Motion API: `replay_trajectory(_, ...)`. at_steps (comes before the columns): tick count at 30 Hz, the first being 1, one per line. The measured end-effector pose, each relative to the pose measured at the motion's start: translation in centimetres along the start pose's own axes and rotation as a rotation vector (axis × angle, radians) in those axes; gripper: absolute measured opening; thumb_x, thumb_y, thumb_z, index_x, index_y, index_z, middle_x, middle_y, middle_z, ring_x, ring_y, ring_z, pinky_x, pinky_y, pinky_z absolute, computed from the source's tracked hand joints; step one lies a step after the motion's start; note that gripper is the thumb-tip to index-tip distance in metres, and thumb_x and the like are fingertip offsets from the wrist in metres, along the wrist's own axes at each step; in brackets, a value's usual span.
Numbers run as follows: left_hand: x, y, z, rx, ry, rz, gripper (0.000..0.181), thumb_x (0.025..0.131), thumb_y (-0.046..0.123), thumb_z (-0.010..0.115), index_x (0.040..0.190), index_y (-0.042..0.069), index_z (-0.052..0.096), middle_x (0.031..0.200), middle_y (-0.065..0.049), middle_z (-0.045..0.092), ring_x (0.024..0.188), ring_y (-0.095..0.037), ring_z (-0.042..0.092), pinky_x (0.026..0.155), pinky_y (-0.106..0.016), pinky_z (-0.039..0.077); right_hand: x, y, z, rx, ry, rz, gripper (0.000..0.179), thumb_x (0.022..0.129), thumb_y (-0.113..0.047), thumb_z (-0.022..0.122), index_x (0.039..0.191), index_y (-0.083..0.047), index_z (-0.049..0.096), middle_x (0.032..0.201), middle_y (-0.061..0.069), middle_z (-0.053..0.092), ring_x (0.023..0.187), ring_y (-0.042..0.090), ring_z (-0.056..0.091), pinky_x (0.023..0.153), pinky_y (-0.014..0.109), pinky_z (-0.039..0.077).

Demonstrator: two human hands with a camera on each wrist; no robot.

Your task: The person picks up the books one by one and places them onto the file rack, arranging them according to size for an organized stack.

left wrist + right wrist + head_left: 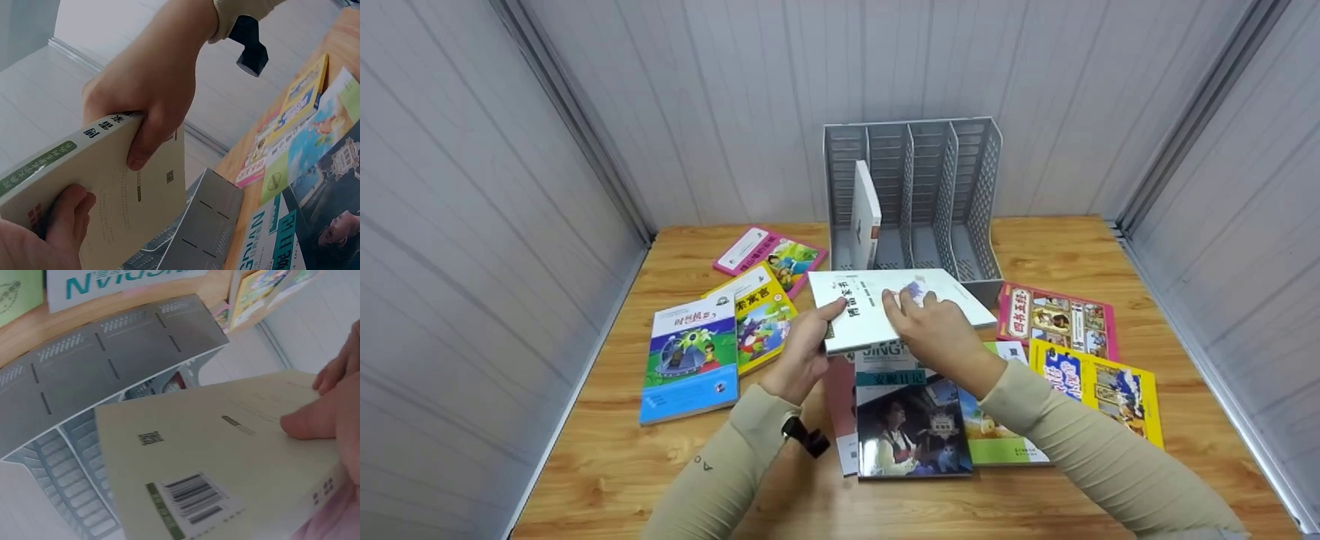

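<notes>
Both hands hold a thick white paperback book (877, 307) above the pile of books, close in front of the grey rack. My left hand (802, 352) grips its left end, thumb on the front cover and fingers (70, 216) against the back. Across the spine edge, my right hand (941, 330) grips the book from the near right, fingers on the front cover and thumb (145, 149) on the back. In the right wrist view, the book's back cover (191, 422) faces the camera, with a barcode near one corner.
The grey rack (986, 202) with several compartments stands against the back wall; a white book (867, 214) stands upright at its left. A dark-covered book (915, 427) lies below the hands. A blue-green book (690, 360) lies left, a yellow one (1140, 397) right, on the wooden table (592, 450).
</notes>
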State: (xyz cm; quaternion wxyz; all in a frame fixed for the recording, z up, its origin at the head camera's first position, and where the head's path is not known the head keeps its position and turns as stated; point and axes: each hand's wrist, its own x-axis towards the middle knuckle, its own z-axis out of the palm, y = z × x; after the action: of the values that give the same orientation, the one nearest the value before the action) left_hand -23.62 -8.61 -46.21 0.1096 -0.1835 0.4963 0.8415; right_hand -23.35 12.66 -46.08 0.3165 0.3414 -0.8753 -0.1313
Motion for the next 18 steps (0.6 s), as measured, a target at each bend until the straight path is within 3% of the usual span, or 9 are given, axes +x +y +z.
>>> replay_trajectory(7, 0.2, 0.4, 0.0, 0.054, -0.038, 0.034, 0.044, 0.112, 0.019, 0.058, 0.151, -0.003, 0.058, 0.14, -0.022, 0.071, 0.11, -0.025, 0.078, 0.089, -0.036, 0.067, 0.0, 0.5, 0.5, 0.023, 0.026, -0.014, 0.04, 0.099, -0.019, 0.074, 0.137, -0.004, 0.07, 0.119, 0.017, 0.081, 0.083, 0.038, 0.081, 0.052, 0.046, 0.062)
replay_trajectory(11, 0.4, 0.3, -0.5, 0.034, -0.125, 0.074, 0.055, 0.118, 0.036, 0.044, 0.161, 0.003, 0.048, 0.152, -0.02, 0.064, 0.125, -0.025, 0.072, 0.101, -0.04, 0.064, -0.3, 0.9, 0.8, 0.1, 0.042, 0.015, 0.046, 0.092, -0.012, 0.078, 0.136, -0.002, 0.07, 0.118, 0.017, 0.081, 0.079, 0.036, 0.079, 0.05, 0.046, 0.06)
replay_trajectory(15, 0.6, 0.3, -1.2, -0.014, -0.2, 0.094, 0.069, 0.116, 0.057, 0.028, 0.148, 0.001, 0.053, 0.122, -0.013, 0.08, 0.102, -0.018, 0.079, 0.09, -0.037, 0.067, -0.4, 1.6, 0.7, 0.252, 0.021, 0.092, 0.056, 0.089, -0.013, 0.084, 0.14, 0.001, 0.067, 0.121, 0.018, 0.081, 0.078, 0.034, 0.08, 0.051, 0.047, 0.06)
replay_trajectory(18, 1.0, 0.4, -1.6, 0.002, -0.207, 0.111, 0.07, 0.116, 0.058, 0.025, 0.131, -0.002, 0.059, 0.096, -0.007, 0.081, 0.083, -0.017, 0.081, 0.079, -0.035, 0.068, -0.4, 2.2, 0.7, 0.393, 0.026, 0.17, 0.057, 0.091, -0.014, 0.084, 0.143, 0.002, 0.066, 0.124, 0.021, 0.08, 0.073, 0.035, 0.078, 0.051, 0.049, 0.059)
